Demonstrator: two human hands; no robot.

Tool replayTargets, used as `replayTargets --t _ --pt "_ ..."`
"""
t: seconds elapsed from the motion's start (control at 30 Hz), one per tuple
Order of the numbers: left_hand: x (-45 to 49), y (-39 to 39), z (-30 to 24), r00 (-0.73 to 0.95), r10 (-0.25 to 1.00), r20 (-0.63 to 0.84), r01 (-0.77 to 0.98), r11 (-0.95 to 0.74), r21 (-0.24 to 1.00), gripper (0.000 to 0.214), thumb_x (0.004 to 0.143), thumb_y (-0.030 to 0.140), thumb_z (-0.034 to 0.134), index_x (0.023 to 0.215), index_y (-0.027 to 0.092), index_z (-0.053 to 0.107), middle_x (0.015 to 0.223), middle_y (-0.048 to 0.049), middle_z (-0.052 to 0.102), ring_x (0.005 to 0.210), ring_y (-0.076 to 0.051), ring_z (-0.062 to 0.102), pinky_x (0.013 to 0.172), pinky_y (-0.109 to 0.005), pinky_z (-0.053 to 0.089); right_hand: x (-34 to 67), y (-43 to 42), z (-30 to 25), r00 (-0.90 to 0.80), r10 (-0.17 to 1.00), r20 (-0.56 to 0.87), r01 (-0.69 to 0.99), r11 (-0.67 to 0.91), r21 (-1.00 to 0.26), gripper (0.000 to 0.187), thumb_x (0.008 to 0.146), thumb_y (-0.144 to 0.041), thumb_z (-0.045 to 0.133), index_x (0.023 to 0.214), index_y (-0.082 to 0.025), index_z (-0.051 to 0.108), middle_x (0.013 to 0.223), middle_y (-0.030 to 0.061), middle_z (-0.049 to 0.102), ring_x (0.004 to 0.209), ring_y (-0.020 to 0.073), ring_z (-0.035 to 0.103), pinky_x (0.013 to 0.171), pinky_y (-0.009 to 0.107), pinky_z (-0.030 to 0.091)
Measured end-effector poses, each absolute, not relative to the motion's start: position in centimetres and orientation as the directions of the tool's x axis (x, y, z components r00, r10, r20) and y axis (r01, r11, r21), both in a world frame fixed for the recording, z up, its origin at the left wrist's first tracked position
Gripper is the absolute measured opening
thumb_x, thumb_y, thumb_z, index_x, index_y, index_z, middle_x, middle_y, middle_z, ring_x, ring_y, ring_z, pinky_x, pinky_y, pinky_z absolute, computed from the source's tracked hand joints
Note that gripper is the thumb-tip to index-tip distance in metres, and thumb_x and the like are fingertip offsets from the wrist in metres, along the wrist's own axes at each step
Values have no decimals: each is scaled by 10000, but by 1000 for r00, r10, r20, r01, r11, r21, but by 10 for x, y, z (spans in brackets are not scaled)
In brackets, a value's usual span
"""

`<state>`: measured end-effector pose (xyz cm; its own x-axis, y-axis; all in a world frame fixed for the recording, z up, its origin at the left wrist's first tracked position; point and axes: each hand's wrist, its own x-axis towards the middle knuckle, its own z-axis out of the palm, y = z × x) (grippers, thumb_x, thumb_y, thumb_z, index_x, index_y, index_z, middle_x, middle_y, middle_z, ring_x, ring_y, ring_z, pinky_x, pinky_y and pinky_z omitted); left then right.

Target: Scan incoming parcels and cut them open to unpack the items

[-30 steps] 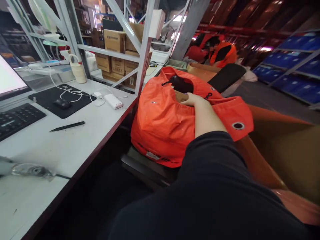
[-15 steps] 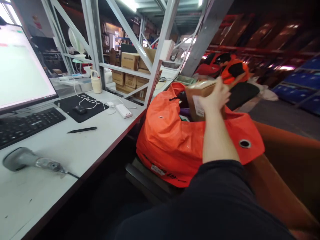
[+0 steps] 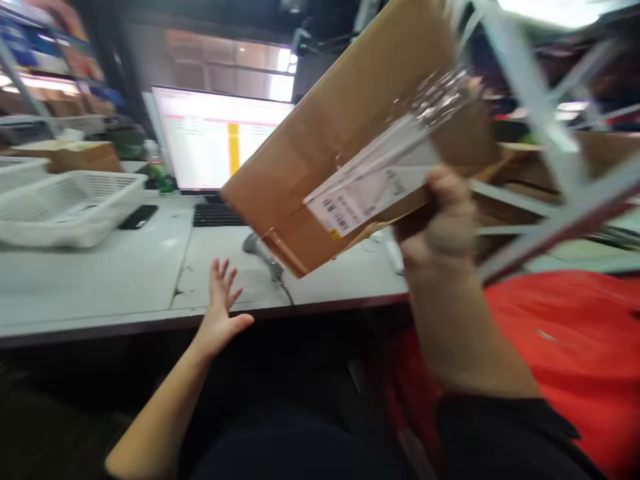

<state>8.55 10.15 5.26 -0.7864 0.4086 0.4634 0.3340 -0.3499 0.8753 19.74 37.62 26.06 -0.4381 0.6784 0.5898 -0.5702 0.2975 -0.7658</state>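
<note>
My right hand (image 3: 443, 220) grips a brown cardboard box (image 3: 320, 153) by its lower right corner and holds it tilted in the air above the white table (image 3: 100, 280). A white shipping label with barcodes (image 3: 365, 190) faces me. My left hand (image 3: 220, 310) is open with fingers spread, hovering at the table's front edge, just left of a grey barcode scanner (image 3: 263, 257) lying on the table. The picture is smeared by motion.
A lit monitor (image 3: 215, 137) and a black keyboard (image 3: 217, 215) stand behind the box. A white plastic basket (image 3: 70, 207) sits at the left with a cardboard box behind it. The orange bag (image 3: 565, 347) is at lower right, under a metal rack frame (image 3: 550, 167).
My right hand pulled the box out of the orange bag and swung it left and up over the table. My view turned left to the monitor; my left hand came into view.
</note>
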Motion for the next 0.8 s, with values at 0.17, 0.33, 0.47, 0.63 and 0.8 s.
replayTargets --t 0.17,0.33,0.47,0.63,0.8 --pt "65 52 60 -918 -5 396 352 -466 812 1058 730 624 837 1594 408 267 1677 -66 335 1559 -325 332 1237 -471 407 94 281 164 -893 377 246 -340 -206 -918 960 669 -397 821 1487 -447 320 1513 0 548 1304 275 605 967 467 603" --pt "27 -4 50 -916 -326 232 357 -401 844 814 736 339 823 1475 358 483 1545 -46 530 1461 -313 484 1244 -497 401 51 315 117 -975 -47 217 -217 410 -886 724 826 -534 713 1482 -318 493 1461 113 598 1375 341 548 1126 616 460" --pt "4 -18 42 -880 -363 306 423 -305 853 940 680 254 833 1528 324 434 1601 -54 468 1494 -301 442 1276 -473 350 20 355 94 -960 243 141 2 509 -860 791 737 -454 774 1453 -231 522 1409 179 621 1340 382 578 1101 631 480" --pt "-12 -20 28 -884 -331 331 404 -182 896 970 756 310 812 1598 315 331 1626 -75 404 1522 -285 396 1290 -453 318 12 358 84 -926 211 -313 308 -54 -950 627 793 -280 669 1392 -202 498 1144 137 740 783 228 748 562 339 626" --pt "-10 -28 17 -855 -292 428 455 -26 890 909 809 411 810 1590 348 350 1625 -67 372 1549 -280 346 1308 -447 266 44 326 107 -969 74 -236 229 -92 -969 399 884 -455 603 1157 -167 650 1184 165 740 579 152 624 435 279 543"
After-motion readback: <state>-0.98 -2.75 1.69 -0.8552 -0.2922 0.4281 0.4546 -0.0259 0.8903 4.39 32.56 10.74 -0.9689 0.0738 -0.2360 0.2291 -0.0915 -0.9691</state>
